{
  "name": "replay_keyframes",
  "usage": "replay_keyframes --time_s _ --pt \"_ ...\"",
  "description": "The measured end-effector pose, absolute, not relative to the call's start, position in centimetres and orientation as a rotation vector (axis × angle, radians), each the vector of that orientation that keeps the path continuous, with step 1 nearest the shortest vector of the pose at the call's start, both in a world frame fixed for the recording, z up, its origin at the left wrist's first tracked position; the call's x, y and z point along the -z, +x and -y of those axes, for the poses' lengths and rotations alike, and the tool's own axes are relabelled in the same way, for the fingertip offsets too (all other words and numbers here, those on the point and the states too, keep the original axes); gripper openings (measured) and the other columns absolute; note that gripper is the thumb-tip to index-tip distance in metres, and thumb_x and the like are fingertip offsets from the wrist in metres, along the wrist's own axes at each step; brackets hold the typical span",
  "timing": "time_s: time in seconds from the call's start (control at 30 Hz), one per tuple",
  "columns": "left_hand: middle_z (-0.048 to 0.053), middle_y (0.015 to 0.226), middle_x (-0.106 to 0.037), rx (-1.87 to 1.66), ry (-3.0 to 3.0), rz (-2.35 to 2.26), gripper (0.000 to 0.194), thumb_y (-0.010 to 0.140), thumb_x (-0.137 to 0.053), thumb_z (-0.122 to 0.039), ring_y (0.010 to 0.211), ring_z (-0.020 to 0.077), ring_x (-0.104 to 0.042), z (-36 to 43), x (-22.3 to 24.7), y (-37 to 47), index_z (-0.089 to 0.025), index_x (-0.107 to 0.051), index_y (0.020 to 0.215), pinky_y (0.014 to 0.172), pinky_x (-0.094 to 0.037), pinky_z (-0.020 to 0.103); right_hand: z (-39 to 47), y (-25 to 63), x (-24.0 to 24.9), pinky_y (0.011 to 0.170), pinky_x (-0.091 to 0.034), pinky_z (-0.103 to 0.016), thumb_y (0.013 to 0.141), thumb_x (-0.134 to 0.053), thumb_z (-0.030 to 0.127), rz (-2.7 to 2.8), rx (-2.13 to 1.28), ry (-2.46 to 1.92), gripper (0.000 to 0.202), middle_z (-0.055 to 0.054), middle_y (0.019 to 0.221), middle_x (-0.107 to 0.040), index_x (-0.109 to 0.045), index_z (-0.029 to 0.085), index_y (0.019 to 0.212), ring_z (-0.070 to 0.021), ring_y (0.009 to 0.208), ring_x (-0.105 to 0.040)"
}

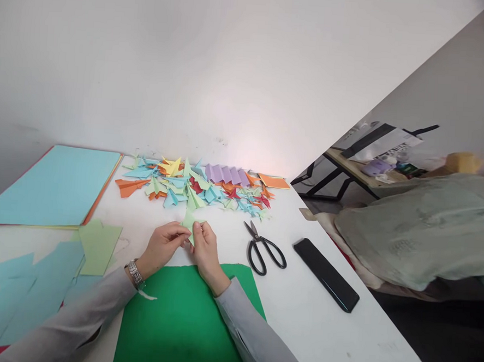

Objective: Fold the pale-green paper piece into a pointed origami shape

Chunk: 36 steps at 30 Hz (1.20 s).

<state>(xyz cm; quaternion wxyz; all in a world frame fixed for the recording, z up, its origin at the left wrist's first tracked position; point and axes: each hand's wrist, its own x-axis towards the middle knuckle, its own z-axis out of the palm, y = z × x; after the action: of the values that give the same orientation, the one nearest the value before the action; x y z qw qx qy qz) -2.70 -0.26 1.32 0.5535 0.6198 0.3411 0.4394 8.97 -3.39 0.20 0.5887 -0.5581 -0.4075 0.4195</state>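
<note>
A small piece of light green paper (189, 221) is held between both hands, over the far edge of a green sheet (176, 313). My left hand (164, 247), with a metal watch at the wrist, pinches the paper's left side. My right hand (206, 251) grips it from the right, thumb lying on top. The fingers hide the paper's lower part, so its full folded shape does not show. Just beyond the hands lies a crowded row of folded paper pieces (176, 185) in orange, blue, green, yellow and red, with a purple pleated strip (226, 174) among them.
Black-handled scissors (258, 247) lie slightly open right of my hands, beside a long black object (326, 273). A stack of coloured sheets (57, 183) sits at the back left, with cut paper (98, 246) nearer. Beyond the table's right edge is a cloth-covered seat (423, 230).
</note>
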Motion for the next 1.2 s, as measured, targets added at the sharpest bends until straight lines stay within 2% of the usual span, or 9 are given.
replay_keyframes --time_s 0.1,0.23,0.33,0.5,0.67,0.83,0.97,1.1,1.2 --pt "0.002 0.074 -0.070 -1.024 1.408 -0.875 0.012 0.068 -0.071 -0.026 0.055 0.0121 -0.063 0.0 -1.5 -2.8 -0.017 -0.072 0.075 0.057 -0.054 0.025 3.5 8.9 -0.4 0.041 -0.033 -0.022 0.083 -0.048 0.063 0.970 -1.016 -1.300 0.043 0.010 0.051 -0.040 -0.041 0.023 0.068 -0.0084 0.040 -0.040" --pt "0.001 0.065 -0.070 -0.990 1.297 -0.937 0.016 0.062 -0.075 -0.025 0.055 0.0136 -0.064 -0.2 -1.9 -3.0 -0.016 -0.074 0.075 0.058 -0.055 0.027 4.1 9.8 -1.1 0.046 -0.041 -0.025 0.087 -0.042 0.058 1.050 -1.095 -1.354 0.038 0.006 0.049 -0.050 -0.049 0.021 0.081 -0.0125 0.043 -0.049" --pt "0.001 0.058 -0.069 -0.964 1.217 -0.999 0.020 0.058 -0.078 -0.025 0.052 0.0139 -0.063 -0.4 -2.3 -3.0 -0.015 -0.075 0.075 0.055 -0.054 0.026 5.6 12.8 -1.4 0.063 -0.049 -0.032 0.086 -0.048 0.048 1.122 -0.767 -1.532 0.037 -0.003 0.069 -0.065 -0.054 0.018 0.106 -0.0177 0.062 -0.061" --pt "0.000 0.057 -0.068 -0.966 1.129 -0.998 0.020 0.057 -0.079 -0.023 0.050 0.0130 -0.063 -0.4 -2.4 -2.9 -0.014 -0.074 0.074 0.055 -0.054 0.026 9.7 20.7 0.0 0.092 -0.042 -0.050 0.082 -0.045 0.036 1.227 0.061 -2.057 0.039 -0.023 0.106 -0.066 -0.060 0.009 0.106 -0.0335 0.103 -0.058" --pt "0.000 0.056 -0.068 -0.967 1.114 -0.976 0.019 0.056 -0.079 -0.019 0.050 0.0120 -0.063 -0.3 -2.3 -2.9 -0.014 -0.074 0.073 0.057 -0.053 0.025 12.5 24.1 1.7 0.095 -0.040 -0.051 0.083 -0.044 0.033 1.393 0.137 -2.257 0.039 -0.024 0.112 -0.064 -0.062 0.008 0.107 -0.0347 0.107 -0.056" --pt "0.000 0.055 -0.067 -0.984 1.097 -0.955 0.020 0.057 -0.078 -0.019 0.051 0.0127 -0.063 -0.5 -2.2 -3.0 -0.013 -0.074 0.075 0.055 -0.052 0.025 12.6 23.2 0.4 0.089 -0.043 -0.051 0.079 -0.052 0.039 1.290 -0.018 -2.184 0.035 -0.019 0.103 -0.068 -0.063 0.014 0.102 -0.0333 0.098 -0.059" --pt "0.001 0.057 -0.068 -0.986 1.095 -0.944 0.020 0.057 -0.079 -0.020 0.050 0.0130 -0.062 -0.6 -2.1 -3.0 -0.013 -0.073 0.075 0.055 -0.051 0.026 13.1 19.6 -2.2 0.067 -0.050 -0.037 0.067 -0.071 0.044 0.844 -0.660 -1.836 0.048 -0.009 0.088 -0.066 -0.059 0.018 0.106 -0.0238 0.075 -0.063" --pt "0.002 0.060 -0.069 -0.989 1.083 -0.923 0.021 0.058 -0.079 -0.021 0.051 0.0130 -0.062 -0.7 -2.0 -3.1 -0.013 -0.073 0.077 0.054 -0.050 0.026 14.2 15.2 -4.4 0.050 -0.041 -0.025 0.063 -0.079 0.038 0.537 -1.241 -1.442 0.050 0.000 0.075 -0.058 -0.058 0.019 0.105 -0.0124 0.056 -0.051" --pt "0.001 0.058 -0.068 -0.992 1.055 -0.905 0.022 0.059 -0.079 -0.021 0.051 0.0127 -0.062 -0.7 -2.0 -3.1 -0.012 -0.073 0.077 0.054 -0.049 0.025 14.4 13.3 -5.0 0.041 -0.028 -0.020 0.068 -0.077 0.042 0.491 -1.456 -1.380 0.036 0.003 0.064 -0.049 -0.060 0.018 0.089 -0.0083 0.050 -0.040"
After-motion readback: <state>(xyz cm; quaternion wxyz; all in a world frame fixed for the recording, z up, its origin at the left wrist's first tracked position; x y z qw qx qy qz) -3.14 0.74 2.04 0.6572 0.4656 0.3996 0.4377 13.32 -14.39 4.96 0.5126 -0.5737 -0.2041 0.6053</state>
